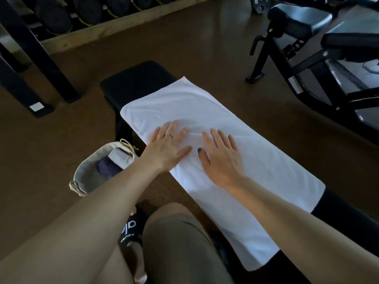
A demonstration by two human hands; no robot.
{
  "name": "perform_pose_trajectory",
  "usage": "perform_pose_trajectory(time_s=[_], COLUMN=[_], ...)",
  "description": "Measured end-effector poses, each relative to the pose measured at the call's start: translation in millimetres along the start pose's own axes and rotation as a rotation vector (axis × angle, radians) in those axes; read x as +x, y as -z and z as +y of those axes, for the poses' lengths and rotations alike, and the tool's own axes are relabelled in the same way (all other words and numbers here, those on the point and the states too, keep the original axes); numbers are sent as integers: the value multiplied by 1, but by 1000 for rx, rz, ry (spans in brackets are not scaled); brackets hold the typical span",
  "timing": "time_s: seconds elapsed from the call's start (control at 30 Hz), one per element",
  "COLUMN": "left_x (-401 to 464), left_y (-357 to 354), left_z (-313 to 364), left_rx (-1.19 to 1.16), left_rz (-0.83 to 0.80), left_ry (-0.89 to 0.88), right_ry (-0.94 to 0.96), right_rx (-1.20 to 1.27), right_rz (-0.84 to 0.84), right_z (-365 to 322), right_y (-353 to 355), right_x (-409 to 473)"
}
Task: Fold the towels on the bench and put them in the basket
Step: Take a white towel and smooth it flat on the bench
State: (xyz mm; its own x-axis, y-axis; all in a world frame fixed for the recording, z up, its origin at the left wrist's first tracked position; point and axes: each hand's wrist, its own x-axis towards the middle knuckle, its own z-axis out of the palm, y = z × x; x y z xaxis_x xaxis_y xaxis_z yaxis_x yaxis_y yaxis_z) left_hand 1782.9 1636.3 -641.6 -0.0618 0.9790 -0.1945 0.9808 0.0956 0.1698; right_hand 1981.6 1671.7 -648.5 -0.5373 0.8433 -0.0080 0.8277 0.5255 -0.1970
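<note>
Head view, looking down at our two arms: we've got a white towel (215, 124) spread lengthwise along the black padded counter (139, 78), and it makes sense it's laid out that way — the pad is long and narrow, so the towel runs with it and only its near edge droops over the side by our knee.

Our left hand (168, 144) lies flat on the cloth with the fingers straight and spread, gripping nothing. Our right hand (221, 156) is the same, palm down just beside it, thumbs nearly facing each other. Both sit around the middle of the towel, which looks to us like smoothing out wrinkles before a fold — flat palms press creases out without bunching the fabric.

The basket (88, 171) stands on the floor just left of the counter, right under our left forearm, so dropping things in is a short reach. It already holds a rolled white bundle and something dark purple.

Our guess is this towel isn't folded yet, so there's still folding and one drop-off to go.
</note>
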Motion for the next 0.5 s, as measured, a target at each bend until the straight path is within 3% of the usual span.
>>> perform_pose_trajectory(time_s=[0.13, 0.27, 0.4, 0.5], left_x=[15, 35, 55, 68], left_y=[-3, 9, 17, 23], left_z=[-19, -44, -61, -78], left_rx=[-11, -37, -79, -169], left_rz=[-34, 88, -31, 42], left_ry=[47, 117, 185, 268], right_ry=[-10, 63, 90, 70], right_rx=[-80, -47, -23, -28], right_rz=[-129, 114, 28, 24], right_z=[-5, -13, -18, -13], right_y=[-9, -7, -15, -22], right_x=[26, 55, 110, 146])
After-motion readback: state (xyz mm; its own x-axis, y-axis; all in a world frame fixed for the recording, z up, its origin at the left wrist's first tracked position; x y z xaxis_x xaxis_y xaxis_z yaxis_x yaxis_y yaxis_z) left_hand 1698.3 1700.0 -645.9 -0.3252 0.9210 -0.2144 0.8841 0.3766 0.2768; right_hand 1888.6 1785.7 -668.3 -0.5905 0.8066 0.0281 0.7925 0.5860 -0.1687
